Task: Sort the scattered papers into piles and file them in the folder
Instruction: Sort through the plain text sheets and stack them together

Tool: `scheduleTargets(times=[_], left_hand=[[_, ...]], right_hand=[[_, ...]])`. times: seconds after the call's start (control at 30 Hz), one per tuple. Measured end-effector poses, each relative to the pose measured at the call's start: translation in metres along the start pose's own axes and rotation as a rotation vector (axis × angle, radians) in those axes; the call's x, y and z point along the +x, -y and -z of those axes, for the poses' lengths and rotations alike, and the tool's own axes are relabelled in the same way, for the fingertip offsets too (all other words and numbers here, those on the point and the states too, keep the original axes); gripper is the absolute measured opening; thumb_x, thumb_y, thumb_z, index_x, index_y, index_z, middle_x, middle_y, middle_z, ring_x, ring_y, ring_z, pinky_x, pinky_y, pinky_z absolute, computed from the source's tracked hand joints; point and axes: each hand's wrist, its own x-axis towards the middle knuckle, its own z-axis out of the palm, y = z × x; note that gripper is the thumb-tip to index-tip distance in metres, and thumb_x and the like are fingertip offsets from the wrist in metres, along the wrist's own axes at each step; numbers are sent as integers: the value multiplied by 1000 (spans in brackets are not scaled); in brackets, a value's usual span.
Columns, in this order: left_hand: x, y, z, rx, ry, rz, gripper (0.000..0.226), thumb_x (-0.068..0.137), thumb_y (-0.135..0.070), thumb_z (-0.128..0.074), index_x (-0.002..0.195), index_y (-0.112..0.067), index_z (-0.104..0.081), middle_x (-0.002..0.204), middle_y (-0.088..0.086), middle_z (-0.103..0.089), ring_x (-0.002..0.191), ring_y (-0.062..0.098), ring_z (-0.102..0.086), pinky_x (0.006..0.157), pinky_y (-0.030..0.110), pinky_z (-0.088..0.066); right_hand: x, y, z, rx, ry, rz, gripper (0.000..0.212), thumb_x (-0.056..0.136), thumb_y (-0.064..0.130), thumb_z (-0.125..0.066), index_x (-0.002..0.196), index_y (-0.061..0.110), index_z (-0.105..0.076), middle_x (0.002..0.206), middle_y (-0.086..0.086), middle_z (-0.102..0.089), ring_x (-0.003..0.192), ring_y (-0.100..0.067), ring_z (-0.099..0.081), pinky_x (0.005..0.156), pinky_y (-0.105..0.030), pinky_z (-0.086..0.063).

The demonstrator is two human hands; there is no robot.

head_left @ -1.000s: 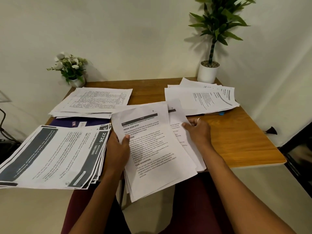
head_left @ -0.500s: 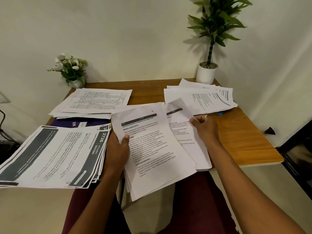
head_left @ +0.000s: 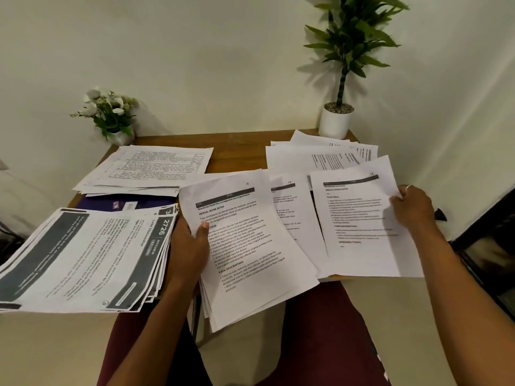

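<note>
My left hand point(head_left: 189, 249) grips a stack of printed sheets point(head_left: 245, 246) at its left edge, thumb on the top page, over the table's front edge. To the right, my right hand point(head_left: 415, 210) pinches a single sheet point(head_left: 359, 224) by its right edge. Another sheet point(head_left: 289, 207) lies between them. One pile with dark banners point(head_left: 83, 257) lies at the front left, a second pile point(head_left: 150, 168) at the back left, a third point(head_left: 320, 157) at the back right. A dark blue folder point(head_left: 111, 203) is mostly hidden under the left piles.
The wooden table point(head_left: 237, 146) stands against a white wall. A small pot of white flowers point(head_left: 111, 115) sits at its back left corner, a tall green plant in a white pot point(head_left: 335, 121) at the back right. My legs in dark red are below the table's front edge.
My right hand has drawn a single sheet out from beside the held stack and carried it to the right. My left hand and its stack have stayed put.
</note>
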Motion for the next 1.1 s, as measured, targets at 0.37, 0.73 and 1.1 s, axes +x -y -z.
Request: scheduleTargets(times=[0.37, 0.73, 1.1], left_hand=[[-1, 0, 0, -6, 15, 2, 30, 101, -20, -61, 131, -22, -60, 108, -17, -66, 97, 1, -63, 70, 17, -47], [0, 0, -1, -23, 9, 6, 30, 101, -19, -61, 130, -22, -58, 105, -21, -63, 92, -1, -61, 69, 15, -45], [0, 0, 1, -24, 12, -22, 29, 100, -18, -62, 128, -25, -59, 108, -21, -64, 99, 0, -62, 74, 16, -47]], right_hand=[[-50, 33, -69, -55, -72, 371, 38, 94, 26, -64, 131, 18, -63, 140, -6, -61, 131, -28, -52, 114, -52, -38], [-72, 64, -85, 82, -65, 304, 27, 101, 28, -58, 119, 12, -72, 126, -6, -68, 120, -25, -60, 103, -36, -41], [-99, 100, -102, 382, 215, 223, 42, 84, 12, -80, 124, 21, -68, 87, 17, -66, 74, 10, -60, 63, -3, -41]])
